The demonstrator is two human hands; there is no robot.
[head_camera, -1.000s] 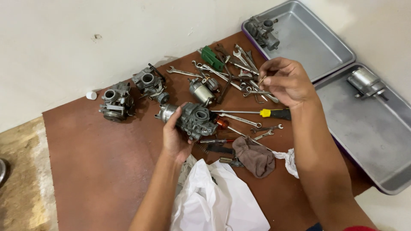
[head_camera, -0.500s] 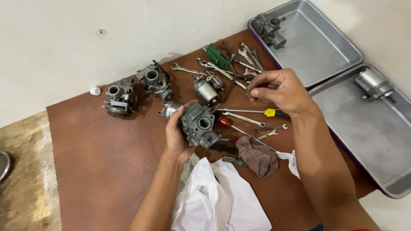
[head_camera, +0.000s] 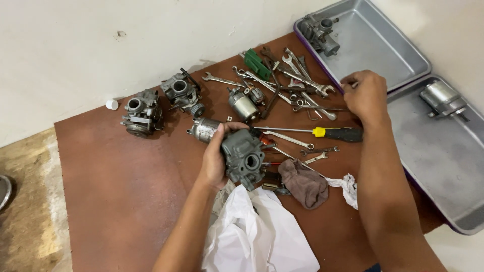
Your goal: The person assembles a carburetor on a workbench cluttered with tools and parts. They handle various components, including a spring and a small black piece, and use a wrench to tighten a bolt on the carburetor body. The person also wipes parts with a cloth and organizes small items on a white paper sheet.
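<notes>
My left hand [head_camera: 216, 157] grips a grey metal carburetor [head_camera: 245, 157] above the brown mat, its round bore facing up. My right hand [head_camera: 366, 94] hovers near the edge of the far metal tray [head_camera: 388, 55], fingers pinched together; whether a small part sits between them I cannot tell. Below the right hand lies a screwdriver with a yellow and black handle [head_camera: 330, 133], and a heap of spanners [head_camera: 292, 80] sits to its left.
Two more carburetors [head_camera: 142, 113] [head_camera: 181, 92] and two cylindrical parts [head_camera: 243, 105] [head_camera: 204, 129] lie on the mat [head_camera: 116, 186]. A brown rag [head_camera: 304, 183] and white plastic bag [head_camera: 257, 231] lie near me. The far tray holds a carburetor [head_camera: 321, 32]; the near tray [head_camera: 443, 161] holds a cylindrical part [head_camera: 442, 98].
My right hand has moved right, from over the spanner heap to the edge of the far tray. My left hand still holds the carburetor, now slightly turned.
</notes>
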